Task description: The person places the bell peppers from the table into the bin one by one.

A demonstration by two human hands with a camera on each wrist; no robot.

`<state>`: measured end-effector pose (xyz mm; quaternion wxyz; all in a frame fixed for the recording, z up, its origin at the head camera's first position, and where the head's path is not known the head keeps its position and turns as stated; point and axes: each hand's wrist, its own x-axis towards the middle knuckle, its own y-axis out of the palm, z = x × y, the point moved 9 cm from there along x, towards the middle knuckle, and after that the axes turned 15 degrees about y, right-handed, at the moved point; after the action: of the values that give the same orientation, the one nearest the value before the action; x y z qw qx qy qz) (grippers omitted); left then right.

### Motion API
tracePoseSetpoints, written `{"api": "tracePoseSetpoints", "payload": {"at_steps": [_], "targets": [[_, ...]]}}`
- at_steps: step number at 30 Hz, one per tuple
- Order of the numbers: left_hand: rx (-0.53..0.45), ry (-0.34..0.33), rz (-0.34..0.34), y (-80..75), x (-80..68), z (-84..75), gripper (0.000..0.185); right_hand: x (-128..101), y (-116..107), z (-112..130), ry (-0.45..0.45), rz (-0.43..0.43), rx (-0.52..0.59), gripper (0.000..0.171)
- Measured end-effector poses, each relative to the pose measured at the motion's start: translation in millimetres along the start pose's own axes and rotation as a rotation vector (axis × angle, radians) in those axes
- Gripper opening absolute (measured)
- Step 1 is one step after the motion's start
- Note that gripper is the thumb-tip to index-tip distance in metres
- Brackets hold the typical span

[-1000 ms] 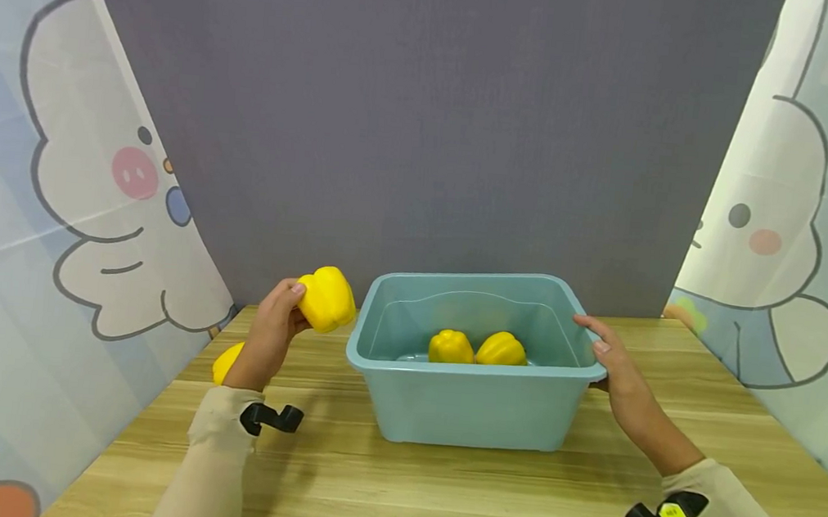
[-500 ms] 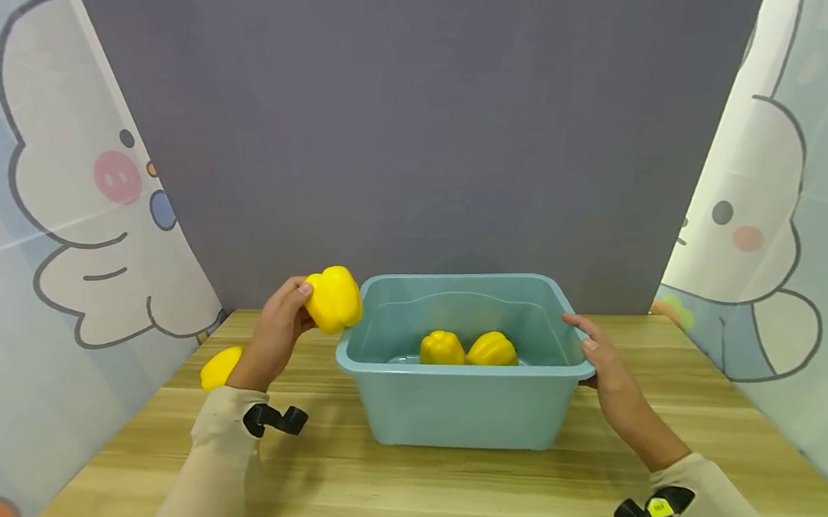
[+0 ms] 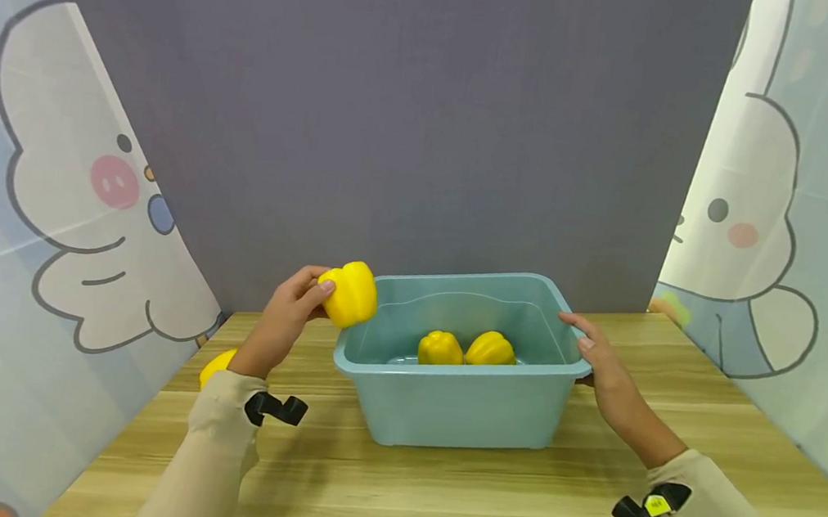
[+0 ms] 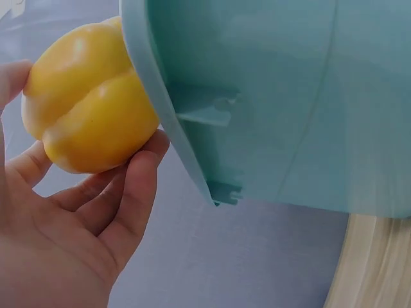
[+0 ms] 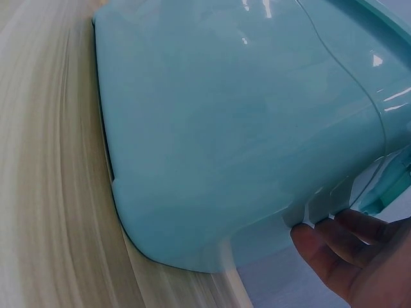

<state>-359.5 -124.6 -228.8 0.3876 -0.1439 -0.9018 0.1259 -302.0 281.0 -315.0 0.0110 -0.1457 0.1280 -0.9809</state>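
Head view: the left hand (image 3: 289, 313) grips a yellow pepper (image 3: 350, 294) at the tub (image 3: 456, 402) rim's left corner, while the right hand (image 3: 600, 365) steadies the right rim; two peppers (image 3: 465, 348) lie inside.

Left wrist view: fingers (image 4: 131, 199) curl under the pepper beside the rim (best carried well inward before loosening).

Right wrist view: fingers (image 5: 334, 253) curl under the lip.

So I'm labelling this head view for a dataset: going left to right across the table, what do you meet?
Yellow pepper on the table → left hand → held yellow pepper → two yellow peppers in the tub → right hand on the blue tub's rim.
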Motion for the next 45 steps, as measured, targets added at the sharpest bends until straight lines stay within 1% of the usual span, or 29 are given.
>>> {"api": "tracePoseSetpoints", "payload": {"at_steps": [4, 9, 14, 19, 23, 26, 31, 34, 37, 42, 45], "targets": [[0.040, -0.007, 0.059, 7.8, 3.6, -5.2, 0.040, 0, 0, -1, 0.001, -0.001, -0.011, 0.048], [0.089, -0.013, 0.127, 17.5, 9.3, -6.9, 0.036, 0, -1, -1, 0.002, 0.001, -0.005, 0.048], [0.113, -0.023, 0.189, 25.9, 13.3, -7.9, 0.034, 0, -1, -2, -0.003, 0.002, -0.016, 0.048], [0.131, -0.041, 0.241, 30.4, 15.1, -9.5, 0.033, 0, 0, -2, -0.004, 0.004, -0.009, 0.048], [0.136, -0.042, 0.276, 33.5, 17.2, -11.7, 0.033, 0, 0, -2, -0.003, 0.000, -0.006, 0.049], [0.142, -0.042, 0.274, 32.6, 19.4, -13.3, 0.035, 0, 0, -2, -0.003, 0.001, -0.013, 0.049], [0.145, -0.062, 0.248, 27.3, 24.0, -14.6, 0.039, 0, 0, -1, -0.001, 0.001, -0.003, 0.049], [0.137, -0.064, 0.256, 26.6, 27.6, -15.0, 0.041, 1, 0, -1, 0.000, -0.003, 0.006, 0.048], [0.122, -0.071, 0.256, 25.6, 31.9, -13.6, 0.043, 0, 0, 0, -0.002, -0.008, 0.011, 0.048], [0.109, -0.087, 0.232, 21.4, 40.0, -10.1, 0.045, 0, 0, -1, -0.008, -0.006, 0.005, 0.049], [0.119, -0.081, 0.242, 21.7, 44.5, -9.9, 0.045, -1, -1, -1, -0.007, -0.004, -0.002, 0.050]]}}
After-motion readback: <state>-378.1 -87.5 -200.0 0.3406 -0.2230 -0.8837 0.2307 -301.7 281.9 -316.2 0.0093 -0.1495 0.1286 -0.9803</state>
